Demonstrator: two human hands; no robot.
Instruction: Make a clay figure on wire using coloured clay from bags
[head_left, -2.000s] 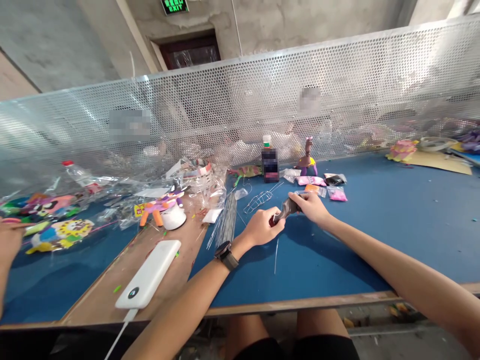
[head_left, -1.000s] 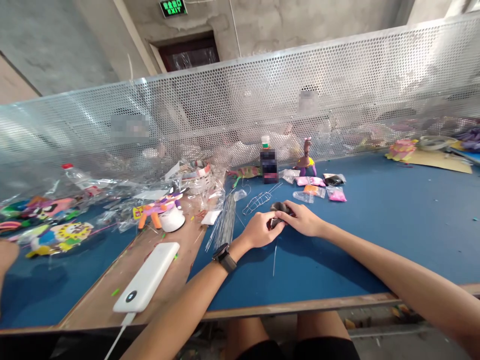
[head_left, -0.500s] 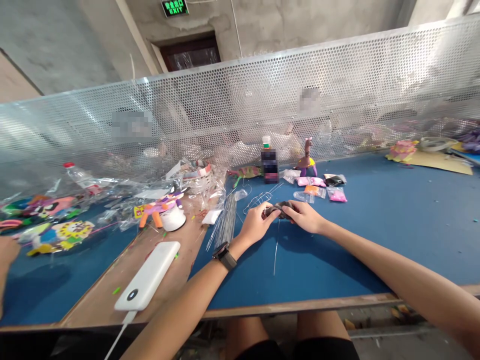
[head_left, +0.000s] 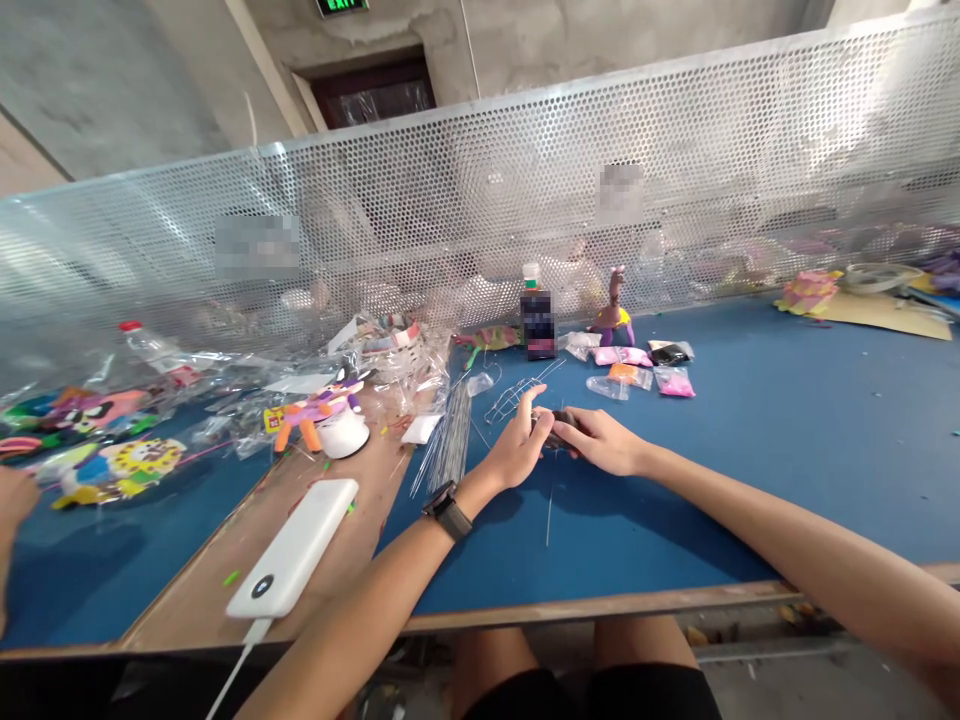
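A dark grey-brown lump of soft clay [head_left: 564,428] sits between my hands over the blue mat. My right hand [head_left: 606,440] is closed round its right side, with the thumb on top. On the left side, my left hand [head_left: 519,446] presses it with the thumb, while the index finger is lifted off. My fingers hide much of the lump. Below it a thin straight wire [head_left: 549,515] points towards me on the mat. Just beyond my left hand lies a bent wire frame [head_left: 517,398], and a bundle of straight wires [head_left: 448,445] is left of it.
Small clay packets [head_left: 630,373], a dark bottle [head_left: 538,325] and a long-necked clay figure [head_left: 616,310] stand farther back. A white power bank [head_left: 296,550] and an orange-purple figure [head_left: 315,412] are on the left. Perforated metal sheeting [head_left: 450,200] borders the back. Another person's hand [head_left: 15,500] shows far left.
My left index finger has lifted off the dark clay, and the left fingers have opened somewhat. The lump looks more compact between my hands. The view has tipped slightly.
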